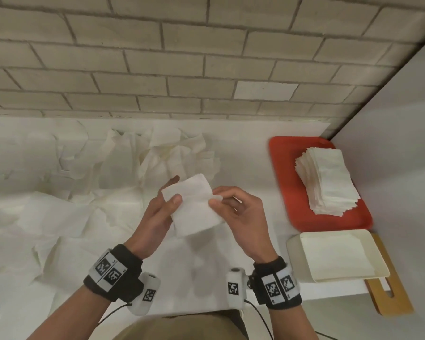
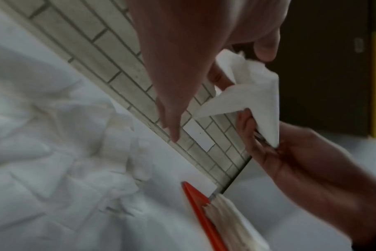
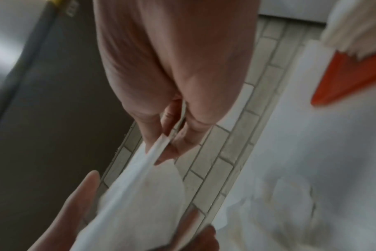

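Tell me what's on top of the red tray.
A stack of folded white napkins sits on the red tray, toward its far right side. The tray surface beneath the stack is covered, so anything under it cannot be seen.

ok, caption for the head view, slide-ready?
The left hand and right hand hold a white napkin; folded stack sits on the red tray.

Quick count: one left hand (image 1: 157, 217), one right hand (image 1: 241, 222), one folded napkin (image 1: 194, 207), one red tray (image 1: 284, 192), one napkin stack (image 1: 326, 180), one white box (image 1: 295, 256), one wooden board (image 1: 388, 293). Loose sheets (image 1: 59, 217): too tangled to count.
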Tool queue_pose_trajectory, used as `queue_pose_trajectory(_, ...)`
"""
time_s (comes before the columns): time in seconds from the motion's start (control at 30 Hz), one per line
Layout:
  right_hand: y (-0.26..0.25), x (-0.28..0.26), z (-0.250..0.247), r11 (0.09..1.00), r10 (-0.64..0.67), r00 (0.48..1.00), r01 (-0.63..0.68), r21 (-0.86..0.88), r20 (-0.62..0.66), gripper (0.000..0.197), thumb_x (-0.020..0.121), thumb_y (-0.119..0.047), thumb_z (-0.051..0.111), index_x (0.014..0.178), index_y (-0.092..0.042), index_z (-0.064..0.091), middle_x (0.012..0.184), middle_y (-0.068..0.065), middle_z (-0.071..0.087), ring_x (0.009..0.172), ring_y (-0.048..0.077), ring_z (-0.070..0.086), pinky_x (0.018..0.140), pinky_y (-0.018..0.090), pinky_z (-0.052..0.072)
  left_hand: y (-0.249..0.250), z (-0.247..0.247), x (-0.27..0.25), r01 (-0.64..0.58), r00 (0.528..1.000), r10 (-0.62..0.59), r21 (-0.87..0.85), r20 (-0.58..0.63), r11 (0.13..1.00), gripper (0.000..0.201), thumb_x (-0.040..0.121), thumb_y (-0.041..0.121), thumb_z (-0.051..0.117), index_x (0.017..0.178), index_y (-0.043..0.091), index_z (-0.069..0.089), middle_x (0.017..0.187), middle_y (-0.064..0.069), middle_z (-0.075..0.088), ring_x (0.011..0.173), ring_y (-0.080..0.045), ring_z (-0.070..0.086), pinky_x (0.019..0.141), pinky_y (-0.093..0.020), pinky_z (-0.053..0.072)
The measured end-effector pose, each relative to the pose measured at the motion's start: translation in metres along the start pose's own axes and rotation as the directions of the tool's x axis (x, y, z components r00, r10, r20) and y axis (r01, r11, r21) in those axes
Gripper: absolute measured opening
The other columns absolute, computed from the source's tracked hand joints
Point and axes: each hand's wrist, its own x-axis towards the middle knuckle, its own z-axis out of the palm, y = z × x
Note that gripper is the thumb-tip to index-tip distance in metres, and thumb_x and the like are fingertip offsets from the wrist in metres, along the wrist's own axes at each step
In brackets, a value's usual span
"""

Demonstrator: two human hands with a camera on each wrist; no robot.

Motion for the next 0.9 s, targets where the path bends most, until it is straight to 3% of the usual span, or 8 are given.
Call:
queue_pose_trajectory(0.13,-0.004,-0.019,-0.021,0.983,-0.126,0.992,0.128,-0.130,0.019,0.007,0.091,-0.004,0.085,0.094,-0.008,0.080,0.109,0.003,0.077,0.106,0.028,0.076,0.095,0.043,0.062,0.009,0.023,0.007,0.076,0.996,-0.076,0.007,0.040,0.997,0.042,0.097,0.036,0.071,0.122,0.001,0.072,0.124,-0.019,0.073,0.112,-0.034,0.071,0.095,-0.049,0.053)
queue_pose_trajectory(0.27,-0.012,-0.036,-0.056,0.972,-0.130,0.990,0.138,-0.190,0.054,0.008,0.091,-0.007,0.085,0.092,-0.011,0.079,0.124,-0.001,0.073,0.112,0.029,0.074,0.098,0.050,0.061,0.012,0.054,0.016,-0.004,0.999,0.010,0.109,-0.052,0.994,0.030,0.091,0.022,0.085,0.094,-0.001,0.066,0.089,-0.013,0.062,0.079,-0.023,0.059,0.068,-0.035,0.044)
queue_pose_trajectory(0.4,-0.030,-0.054,-0.094,0.973,-0.119,0.991,0.128,-0.193,0.058,0.007,0.093,-0.013,0.084,0.093,-0.012,0.078,0.140,-0.004,0.070,0.127,0.025,0.070,0.104,0.044,0.058,0.016,0.095,0.013,-0.135,0.985,0.165,0.373,-0.050,0.918,0.013,0.087,0.020,0.087,0.094,0.012,0.079,0.090,0.001,0.076,0.078,-0.014,0.067,0.069,-0.030,0.051)
queue_pose_trajectory(0.5,-0.045,-0.061,-0.115,0.977,-0.126,0.992,0.125,-0.175,0.009,0.007,0.096,-0.011,0.081,0.096,-0.009,0.075,0.119,0.000,0.079,0.115,0.024,0.075,0.101,0.051,0.060,0.016,0.131,0.006,-0.238,0.970,0.231,0.476,0.074,0.847,0.023,0.093,0.017,0.082,0.115,0.021,0.077,0.094,0.004,0.079,0.084,-0.013,0.072,0.072,-0.033,0.055)
queue_pose_trajectory(0.6,-0.056,-0.067,-0.135,0.967,-0.131,0.991,0.120,-0.224,-0.036,0.009,0.098,-0.015,0.081,0.098,-0.009,0.074,0.100,0.003,0.079,0.098,0.025,0.077,0.095,0.053,0.061,0.013,0.166,-0.004,-0.345,0.938,0.295,0.501,0.179,0.794,0.034,0.103,0.017,0.071,0.135,0.025,0.060,0.075,-0.004,0.073,0.063,-0.027,0.061,0.059,-0.037,0.044)
queue_pose_trajectory(0.7,-0.070,-0.083,-0.164,0.948,-0.150,0.989,0.148,-0.281,0.013,0.008,0.097,-0.018,0.082,0.098,-0.014,0.076,0.108,-0.002,0.078,0.103,0.023,0.076,0.095,0.050,0.061,0.008,0.190,-0.008,-0.382,0.922,0.343,0.566,0.180,0.731,0.015,0.108,0.013,0.063,0.118,0.023,0.068,0.092,-0.003,0.074,0.075,-0.033,0.063,0.065,-0.044,0.046)
queue_pose_trajectory(0.77,-0.081,-0.099,-0.188,0.924,-0.149,0.981,0.183,-0.335,0.123,0.007,0.094,-0.021,0.084,0.096,-0.017,0.078,0.125,-0.006,0.073,0.117,0.022,0.071,0.100,0.042,0.059,0.003,0.199,-0.009,-0.368,0.917,0.382,0.625,0.119,0.688,0.021,0.107,0.006,0.061,0.102,0.021,0.075,0.100,0.002,0.075,0.079,-0.034,0.062,0.069,-0.045,0.046)
queue_pose_trajectory(0.9,-0.088,-0.131,-0.236,0.887,-0.050,0.954,0.179,-0.425,0.297,0.006,0.093,-0.029,0.085,0.096,-0.026,0.080,0.138,-0.008,0.061,0.129,0.023,0.064,0.106,0.034,0.054,-0.007,0.215,-0.014,-0.303,0.911,0.412,0.655,-0.015,0.693,0.030,0.107,0.008,0.059,0.095,0.025,0.079,0.101,0.009,0.077,0.049,-0.020,0.034,0.051,-0.029,0.029)
